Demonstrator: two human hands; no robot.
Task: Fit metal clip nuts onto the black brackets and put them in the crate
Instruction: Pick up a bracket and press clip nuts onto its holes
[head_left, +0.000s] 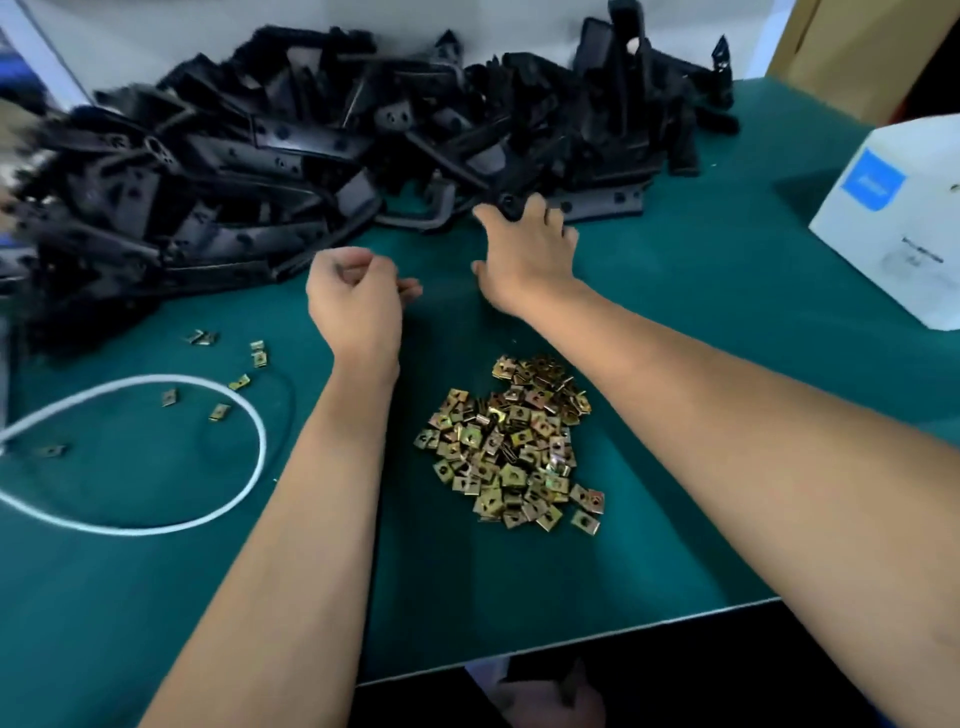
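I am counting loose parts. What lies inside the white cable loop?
Two clip nuts lie on green mat inside the white cable loop. Nothing covers them.

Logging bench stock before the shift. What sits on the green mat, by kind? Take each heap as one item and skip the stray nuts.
Heap of black plastic brackets: 1
Heap of brass-coloured metal clip nuts: 1
White cardboard box: 1
Loop of white cord: 1
Total: 4
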